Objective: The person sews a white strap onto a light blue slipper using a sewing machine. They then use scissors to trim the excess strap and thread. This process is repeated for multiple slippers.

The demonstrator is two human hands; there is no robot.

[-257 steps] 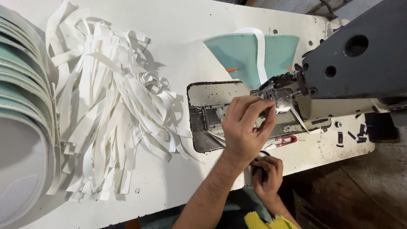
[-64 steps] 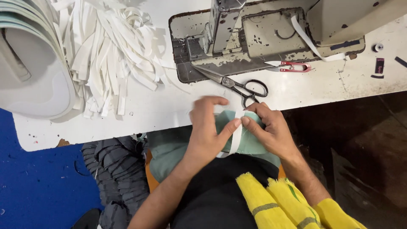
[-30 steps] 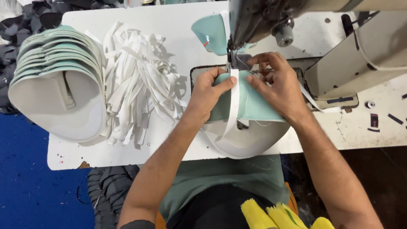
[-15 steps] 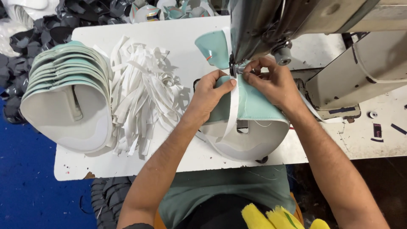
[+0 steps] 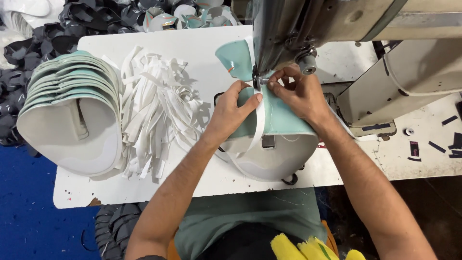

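A curved mint-green and white shoe-upper piece (image 5: 281, 123) lies under the needle of a grey sewing machine (image 5: 288, 29), with a white strip (image 5: 259, 126) running down its middle. My left hand (image 5: 231, 113) presses the piece and the strip from the left, fingertips beside the needle. My right hand (image 5: 298, 94) pinches the piece's top edge just right of the needle. Behind the needle, a sewn mint piece (image 5: 236, 58) stands on the table.
A nested stack of mint and white pieces (image 5: 72, 115) sits at the left of the white table (image 5: 192, 183), beside a heap of white strips (image 5: 154, 106). Dark and mint pieces (image 5: 120, 14) are piled beyond the table. The machine body (image 5: 414, 72) fills the right.
Over the earlier frames I brought the piece and strip from my lap up to the needle. In the last half second both hands stay at the needle, barely shifting.
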